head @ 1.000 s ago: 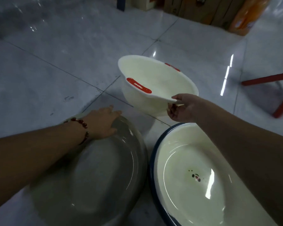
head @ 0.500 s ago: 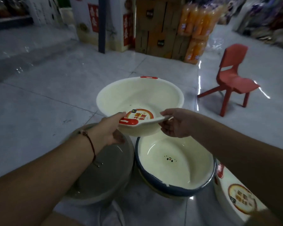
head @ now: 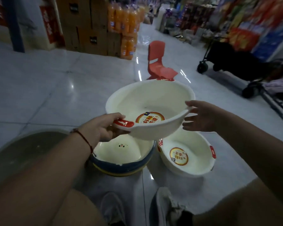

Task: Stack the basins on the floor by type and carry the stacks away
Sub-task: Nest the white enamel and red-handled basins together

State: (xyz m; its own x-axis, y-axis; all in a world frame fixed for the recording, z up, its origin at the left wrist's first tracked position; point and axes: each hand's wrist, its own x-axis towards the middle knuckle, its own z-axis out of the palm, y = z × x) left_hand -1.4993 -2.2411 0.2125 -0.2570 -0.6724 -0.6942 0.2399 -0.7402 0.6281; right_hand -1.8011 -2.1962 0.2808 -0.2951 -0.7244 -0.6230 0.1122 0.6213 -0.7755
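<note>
**Basin lifted, stacking barely begun**

Sorting looks to be at an early stage. The left hand (head: 103, 128) pinches the red-handled rim of a cream plastic basin with a round red-and-yellow label (head: 149, 110), thumb on top and fingers curled beneath, holding it in the air, tilted toward the camera. The right hand (head: 201, 116) is at the opposite rim with fingers spread and loose; I judge it is touching or just off the edge, not gripping.

Directly below sit 2 basins on the glossy grey tiled floor (head: 39, 95): a cream basin with a dark blue rim (head: 121, 159), and just beside it a matching cream labelled basin with red handles (head: 185, 157). The lifted basin probably belongs in that matching one. A large grey-green basin (head: 23, 150) lies well to the left, unstacked. Nothing has been carried away yet, as far as can be seen.

Open floor stretches ahead and left. A small red plastic chair (head: 158, 61) stands beyond, a black wheeled cart (head: 232, 62) to the right, and the person's shoes (head: 163, 207) are close below the basins.
</note>
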